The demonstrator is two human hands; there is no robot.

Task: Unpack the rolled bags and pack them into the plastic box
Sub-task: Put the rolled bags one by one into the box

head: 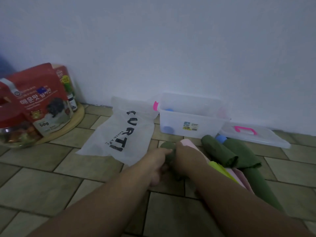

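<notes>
Both hands meet on a green roll [168, 145] just above the tiled floor [51, 182]. The left hand [158, 162] curls its fingers [166, 152] round the roll's near side, and the right hand [187, 156] wraps over it from the other side. The clear box [191, 117] stands open by the wall behind them, two blue rolls inside. Its lid [254, 136] lies to the right. More green rolls [219, 150] lie beside the right arm; a white bag [126, 132] lies to the left.

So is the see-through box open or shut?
Open. The plastic box has no top on; its lid lies on the floor beside it.
</notes>
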